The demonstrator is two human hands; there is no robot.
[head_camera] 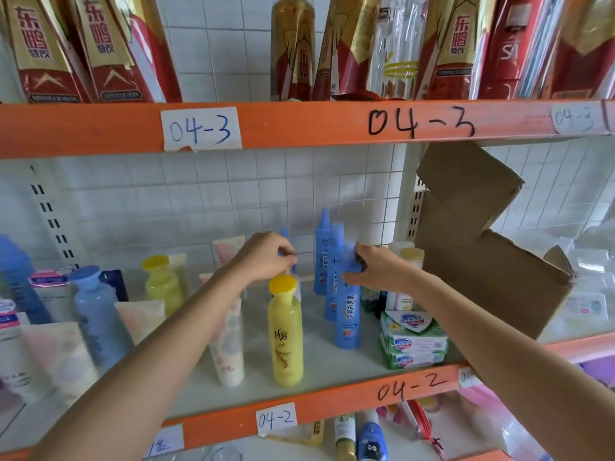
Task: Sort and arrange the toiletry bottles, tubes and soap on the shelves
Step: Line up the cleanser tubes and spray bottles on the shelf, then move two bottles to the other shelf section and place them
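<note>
On the 04-2 shelf (199, 394) my left hand (266, 257) grips the top of a blue spray bottle (285, 235) that is mostly hidden behind it. My right hand (376, 269) grips the neck of the front blue spray bottle (347, 314), which stands upright; two more blue spray bottles (322, 254) stand right behind it. A yellow bottle (286, 337) stands in front of my left hand, beside a white tube (228, 347) on its cap. Stacked green-and-white soap packs (412, 341) lie at the right front.
At the left stand a blue bottle (96, 314), a second yellow bottle (161, 281), pink tubes and small boxes. An open cardboard box (482, 254) fills the shelf's right end. The orange 04-3 beam (299, 124) runs overhead with red-gold packages above.
</note>
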